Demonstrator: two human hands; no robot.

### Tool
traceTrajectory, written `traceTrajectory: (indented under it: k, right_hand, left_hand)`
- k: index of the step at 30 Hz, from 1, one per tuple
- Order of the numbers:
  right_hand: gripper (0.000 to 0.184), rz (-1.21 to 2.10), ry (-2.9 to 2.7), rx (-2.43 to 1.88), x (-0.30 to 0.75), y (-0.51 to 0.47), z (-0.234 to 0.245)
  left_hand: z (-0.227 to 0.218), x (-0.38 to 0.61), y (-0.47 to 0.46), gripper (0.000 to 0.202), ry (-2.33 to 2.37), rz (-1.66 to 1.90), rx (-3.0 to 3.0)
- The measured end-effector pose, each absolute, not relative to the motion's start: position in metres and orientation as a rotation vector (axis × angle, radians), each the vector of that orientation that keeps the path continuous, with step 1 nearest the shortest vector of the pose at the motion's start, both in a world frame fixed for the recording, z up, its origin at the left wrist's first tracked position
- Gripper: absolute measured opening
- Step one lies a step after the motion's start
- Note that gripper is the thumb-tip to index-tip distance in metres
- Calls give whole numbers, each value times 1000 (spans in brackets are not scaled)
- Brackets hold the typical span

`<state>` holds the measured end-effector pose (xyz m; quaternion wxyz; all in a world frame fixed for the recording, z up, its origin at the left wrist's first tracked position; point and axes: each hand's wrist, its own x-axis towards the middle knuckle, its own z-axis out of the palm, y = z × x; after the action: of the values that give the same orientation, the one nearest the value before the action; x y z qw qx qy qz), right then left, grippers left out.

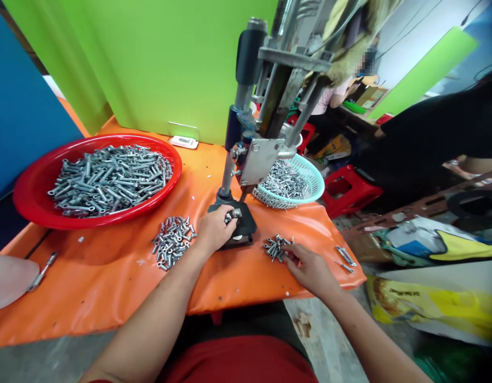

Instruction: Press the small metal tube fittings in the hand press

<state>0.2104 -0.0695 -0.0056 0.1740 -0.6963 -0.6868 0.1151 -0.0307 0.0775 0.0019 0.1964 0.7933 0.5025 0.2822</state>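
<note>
My left hand (216, 230) rests at the black base of a hand-lever press (246, 219). Its fingers are closed at the small metal fixture (233, 214) there; what they grip is too hidden to name. To the right, my right hand (311, 267) reaches into a small heap of metal pins (275, 248), thumb and fingertips drawn together among them. Whatever is between those fingertips is too small to make out. Left of the press base lies a loose pile of short metal eye-ended sleeves (173, 240).
A red basin (24, 199) of metal eye-ended parts stands at left, a light-blue basket (318, 183) of small metal parts behind the press. Several metal pieces (345, 257) lie near the orange table's (246, 290) right edge. People and red stools (345, 189) are beyond.
</note>
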Motion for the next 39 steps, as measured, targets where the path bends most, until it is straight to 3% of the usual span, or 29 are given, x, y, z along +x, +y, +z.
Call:
traceTrajectory:
  k: [5,10,14,19,26,33,39]
  right_hand:
    - [35,445,-1703,-1892,208,-48,7]
    - [45,889,-1116,-1698,212,-30,20]
    - [55,1019,-945,-1534,206,-24,28]
    - [51,807,-1222,-1570,172,-21,32]
    - [32,124,-1695,-1566,134,-13,32]
    - [33,814,-1486,-1528,132,8,39]
    - [28,931,-1187,-1377,130,26,29]
  left_hand:
    - [3,-33,76,31,1350,854,2158]
    - [2,-31,77,29,1223,974,2073]
    - [0,-28,76,23,1182,1037,2016]
    - [7,-24,62,17,915,1144,1857]
    - [14,-18,52,26,736,985,1329]
    - [13,-17,61,38,572,838,831]
    - [12,-19,61,30,711,968,1022]
